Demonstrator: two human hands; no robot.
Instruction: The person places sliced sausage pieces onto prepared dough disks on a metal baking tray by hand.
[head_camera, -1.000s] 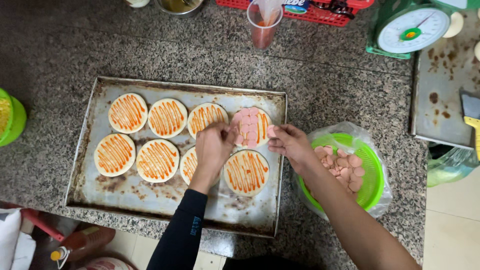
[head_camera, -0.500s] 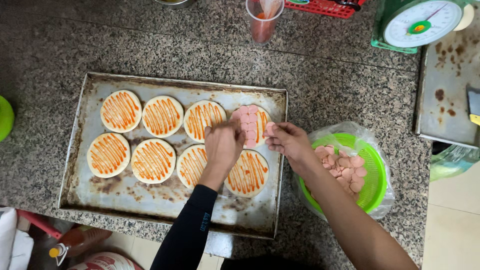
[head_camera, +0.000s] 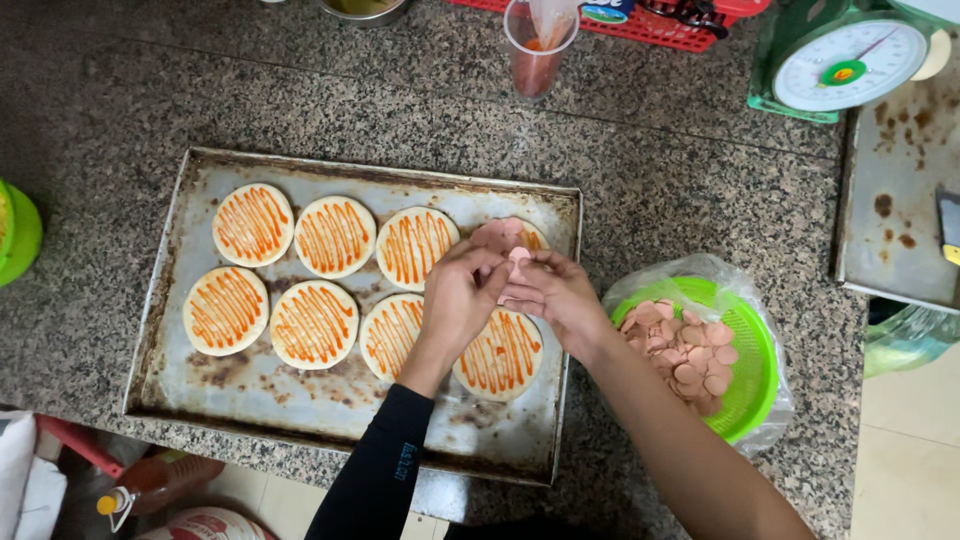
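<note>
The metal tray (head_camera: 200, 395) lies on the speckled stone surface (head_camera: 650, 190) with its long axis running left to right. On it sit eight round dough discs in two rows, most striped with orange sauce. The disc at the far right of the back row (head_camera: 515, 238) is already covered with pink sausage slices and is partly hidden behind the fingers.

Both hands meet over the right end of the tray, just in front of that covered disc. The left hand (head_camera: 462, 295), in a black sleeve, and the bare right hand (head_camera: 555, 292) press their fingertips together around a small pink sausage slice (head_camera: 518, 256); only its top edge shows, so its exact lie cannot be made out. The sauced disc (head_camera: 500, 355) at the right of the front row lies directly under the wrists, partly covered.

Right of the tray, off its edge, a green basket (head_camera: 755, 345) lined with clear plastic holds a heap of sausage slices (head_camera: 690, 355). Behind the tray stand a plastic cup (head_camera: 538, 45) and a green scale (head_camera: 835, 60), both cut off at the top edge.
</note>
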